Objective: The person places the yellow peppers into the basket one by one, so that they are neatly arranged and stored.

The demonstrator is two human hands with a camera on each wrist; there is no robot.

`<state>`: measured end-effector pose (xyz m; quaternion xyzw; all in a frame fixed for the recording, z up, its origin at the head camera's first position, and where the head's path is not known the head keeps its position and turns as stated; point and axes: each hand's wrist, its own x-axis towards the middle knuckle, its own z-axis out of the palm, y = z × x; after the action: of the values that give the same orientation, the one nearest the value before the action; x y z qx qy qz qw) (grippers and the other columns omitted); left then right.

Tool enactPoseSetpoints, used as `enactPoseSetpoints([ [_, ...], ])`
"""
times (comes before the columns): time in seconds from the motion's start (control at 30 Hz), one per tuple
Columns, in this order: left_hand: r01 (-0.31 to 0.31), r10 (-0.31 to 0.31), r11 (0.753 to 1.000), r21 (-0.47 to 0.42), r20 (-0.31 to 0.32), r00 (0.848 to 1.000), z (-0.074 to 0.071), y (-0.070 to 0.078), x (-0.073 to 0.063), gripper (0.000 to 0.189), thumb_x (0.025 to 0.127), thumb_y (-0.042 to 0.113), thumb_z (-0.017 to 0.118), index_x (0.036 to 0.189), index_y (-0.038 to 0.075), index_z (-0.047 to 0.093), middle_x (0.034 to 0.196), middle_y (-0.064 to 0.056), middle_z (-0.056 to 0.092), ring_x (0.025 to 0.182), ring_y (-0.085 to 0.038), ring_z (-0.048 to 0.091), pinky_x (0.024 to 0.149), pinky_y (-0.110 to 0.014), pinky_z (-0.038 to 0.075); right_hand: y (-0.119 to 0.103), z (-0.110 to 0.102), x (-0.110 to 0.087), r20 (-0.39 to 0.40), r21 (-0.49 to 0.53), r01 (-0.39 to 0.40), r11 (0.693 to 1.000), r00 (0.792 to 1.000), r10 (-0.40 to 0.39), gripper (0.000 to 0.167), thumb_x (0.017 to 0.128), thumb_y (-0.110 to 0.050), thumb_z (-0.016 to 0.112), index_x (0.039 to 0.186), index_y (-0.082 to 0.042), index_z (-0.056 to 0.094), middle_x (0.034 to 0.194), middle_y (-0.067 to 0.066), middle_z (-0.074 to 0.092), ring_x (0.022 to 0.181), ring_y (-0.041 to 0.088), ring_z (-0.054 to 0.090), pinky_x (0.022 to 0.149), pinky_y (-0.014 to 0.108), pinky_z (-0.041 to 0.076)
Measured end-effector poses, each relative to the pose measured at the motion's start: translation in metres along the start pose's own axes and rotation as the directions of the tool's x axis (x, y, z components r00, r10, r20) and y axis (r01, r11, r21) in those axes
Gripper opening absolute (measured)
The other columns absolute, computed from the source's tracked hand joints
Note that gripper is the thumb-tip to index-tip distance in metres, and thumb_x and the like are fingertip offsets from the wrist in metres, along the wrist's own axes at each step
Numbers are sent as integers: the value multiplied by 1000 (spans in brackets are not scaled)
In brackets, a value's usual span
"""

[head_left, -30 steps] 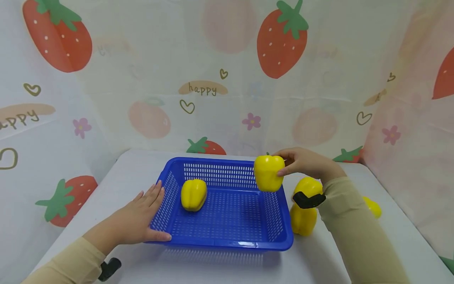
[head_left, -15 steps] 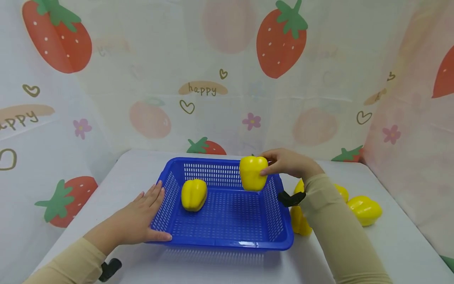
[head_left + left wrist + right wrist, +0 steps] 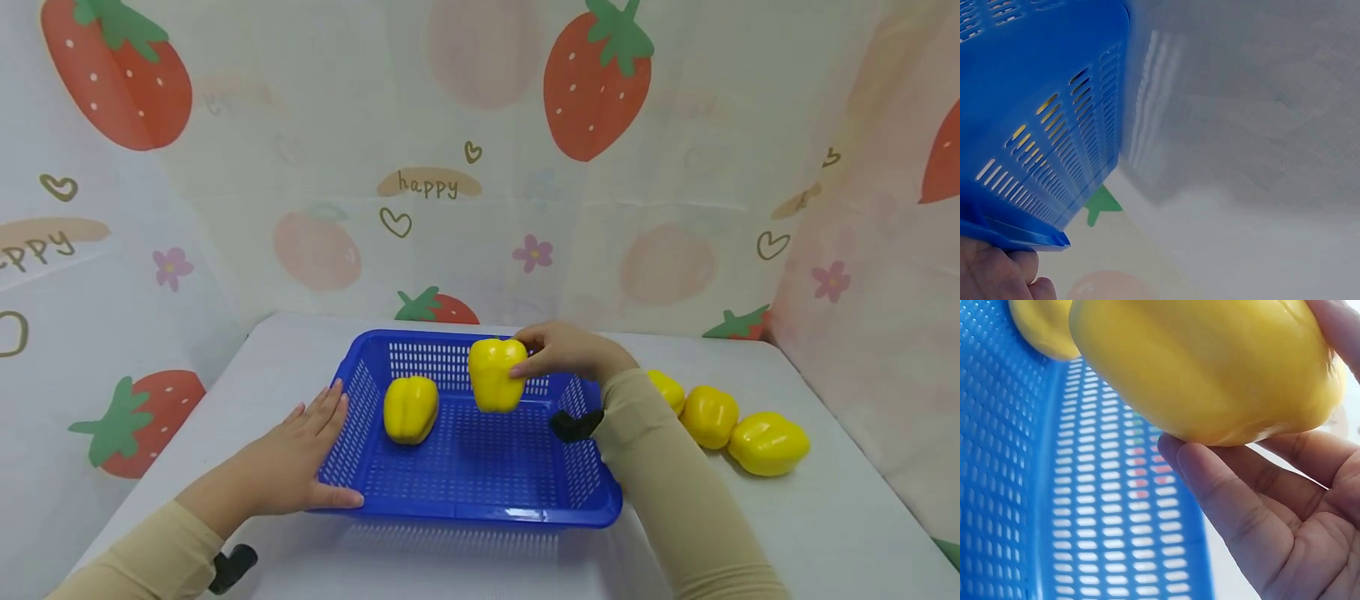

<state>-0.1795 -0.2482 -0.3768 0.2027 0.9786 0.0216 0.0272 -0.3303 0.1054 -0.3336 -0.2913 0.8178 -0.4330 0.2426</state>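
Observation:
My right hand grips a yellow bell pepper from its right side and holds it upright over the blue basket, near the back wall. In the right wrist view the thumb and fingers lie on either side of the bell pepper. A second yellow bell pepper lies inside the basket toward the left. At the basket's left side, my left hand rests on the rim with fingers fairly straight and its thumb along the front left corner. The left wrist view shows finger parts against the blue rim.
To the right of the basket, a yellow bell pepper lies on the white table, another beside it, and a third partly behind the right sleeve. A strawberry-print cloth hangs behind the table.
My right hand has carried the bell pepper leftward, from the basket's right edge to over its middle. The left hand has stayed in place on the rim.

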Motion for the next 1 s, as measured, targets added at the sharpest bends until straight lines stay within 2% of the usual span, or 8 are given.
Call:
enactPoseSetpoints([
  [0.23,1,-1,1000,-21,7,1000,0,2,0,126,60,87,41,144,-4,16,151,-20,4,138,-36,8,107,-55,14,3,12,12,33,100,-41,994,999,38,39,78,-27,73,109,-6,62,100,11,65,92,26,62,88,38,48],
  [0.37,-2,2,1000,-17,2,1000,1,2,1,125,61,86,42,144,-4,16,152,-20,4,138,-36,8,108,-55,15,5,18,18,45,107,-56,993,998,52,39,78,-28,73,109,-7,62,101,11,64,94,25,61,90,39,47],
  [0.53,2,-2,1000,-19,7,1000,0,2,1,125,60,87,42,144,-3,16,152,-19,3,138,-35,8,107,-55,14,9,27,25,59,74,-87,993,995,83,42,76,-32,74,110,-10,61,103,8,63,95,23,60,89,36,48],
  [0.67,8,-8,1000,-23,19,1000,-1,2,0,126,60,87,42,144,-3,15,152,-19,2,138,-35,8,107,-55,14,13,34,32,57,3,-113,994,992,113,43,75,-34,75,109,-13,61,103,6,61,94,21,59,86,33,49],
  [0.8,12,-12,1000,-27,26,1000,-2,2,-1,126,60,87,42,144,-3,14,152,-19,2,138,-36,7,107,-55,14,16,41,40,71,-78,-153,985,985,159,43,74,-37,75,107,-14,61,101,4,60,93,20,57,84,31,50],
  [1.0,14,-13,1000,-19,23,1000,-2,1,-1,126,60,87,41,144,-2,15,152,-19,3,139,-35,8,107,-55,14,20,47,47,78,-128,-179,975,979,190,39,74,-38,74,102,-14,62,97,4,60,93,22,57,83,30,50],
])
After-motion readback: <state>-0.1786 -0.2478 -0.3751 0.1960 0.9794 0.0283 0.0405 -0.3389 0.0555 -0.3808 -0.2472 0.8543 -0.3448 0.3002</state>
